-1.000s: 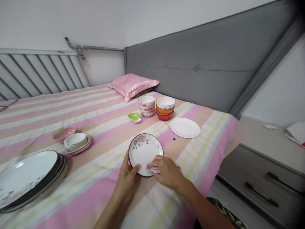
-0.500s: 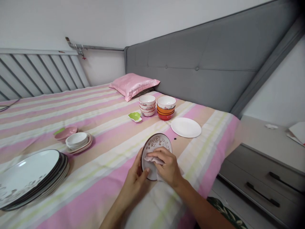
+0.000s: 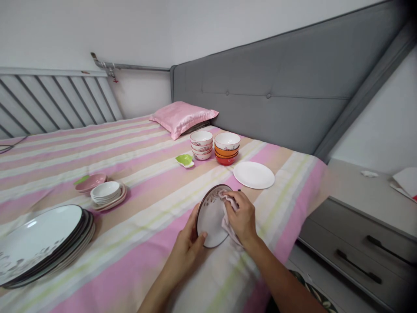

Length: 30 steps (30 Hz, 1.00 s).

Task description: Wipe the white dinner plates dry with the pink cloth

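Observation:
A small round plate [image 3: 211,219] with a dark rim and a brown floral pattern is tilted up above the bed. My left hand [image 3: 189,241] grips its left edge, thumb on the face and fingers behind. My right hand [image 3: 241,217] is closed on a pale pink cloth [image 3: 228,221], pressing it against the plate's upper right part near the rim. The cloth's loose end hangs below my fingers and covers part of the plate's right side.
Around the hands on the striped bedspread [image 3: 137,252] are a white plate [image 3: 254,175], stacked bowls [image 3: 227,152], patterned bowls [image 3: 201,148], a green leaf-shaped dish [image 3: 184,161], small dishes [image 3: 106,192] and large plates [image 3: 42,230]. A grey nightstand [image 3: 352,234] stands at right.
My right hand has moved the cloth from the middle of the plate up and right toward its rim. The left hand still holds the plate, which has shifted slightly right.

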Available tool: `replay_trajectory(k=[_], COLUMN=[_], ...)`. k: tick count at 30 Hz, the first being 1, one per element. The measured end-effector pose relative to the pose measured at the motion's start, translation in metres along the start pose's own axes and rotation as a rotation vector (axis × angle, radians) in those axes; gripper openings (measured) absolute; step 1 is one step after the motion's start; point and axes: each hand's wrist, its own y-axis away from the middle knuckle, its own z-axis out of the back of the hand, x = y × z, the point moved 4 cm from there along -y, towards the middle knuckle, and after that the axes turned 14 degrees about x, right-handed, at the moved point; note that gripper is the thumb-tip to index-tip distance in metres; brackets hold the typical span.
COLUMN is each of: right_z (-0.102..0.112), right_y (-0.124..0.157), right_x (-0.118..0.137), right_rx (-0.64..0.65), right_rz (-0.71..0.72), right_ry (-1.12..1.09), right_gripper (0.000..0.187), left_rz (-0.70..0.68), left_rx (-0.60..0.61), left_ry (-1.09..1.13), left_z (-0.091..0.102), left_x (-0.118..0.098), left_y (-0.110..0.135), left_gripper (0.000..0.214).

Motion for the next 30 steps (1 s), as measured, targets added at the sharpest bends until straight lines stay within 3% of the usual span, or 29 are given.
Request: replay_trajectory(k=[5, 9, 13, 17, 22, 30], right_z=[-0.007, -0.019, -0.03, -0.034, -0.027, -0.018], right_y=[0.005, 0.013, 0.022, 0.026, 0.023, 0.021], right_x=[-0.004, 0.012, 0.029, 0.033, 0.026, 0.014], right_rx=[0.12, 0.275, 0.454, 0.631, 0.751, 0.842], right_rz=[-0.018, 0.083, 0.182, 0.191, 0.077, -0.232], right_ry=[-0.015, -0.082, -0.113, -0.104, -0.032, 0.38], right_gripper=[0.018, 0.023, 0.028, 0.027, 0.02, 0.024], left_rz=[-0.006, -0.003, -0.006, 0.012, -0.012, -0.032], left_rx=[-0.034, -0.031, -0.033, -0.027, -0.029, -0.008], left_ry=[0.098, 0.224, 0.201, 0.219, 0.245, 0.326], left_z=[0.001, 0.0, 0.003, 0.004, 0.003, 0.001], left_x=[0.002, 0.002, 0.0, -0.001, 0.002, 0.005], left_y=[-0.003, -0.005, -0.006, -0.006, -0.007, -0.006], left_gripper=[0.068, 0.072, 0.073, 0.079, 0.082, 0.086])
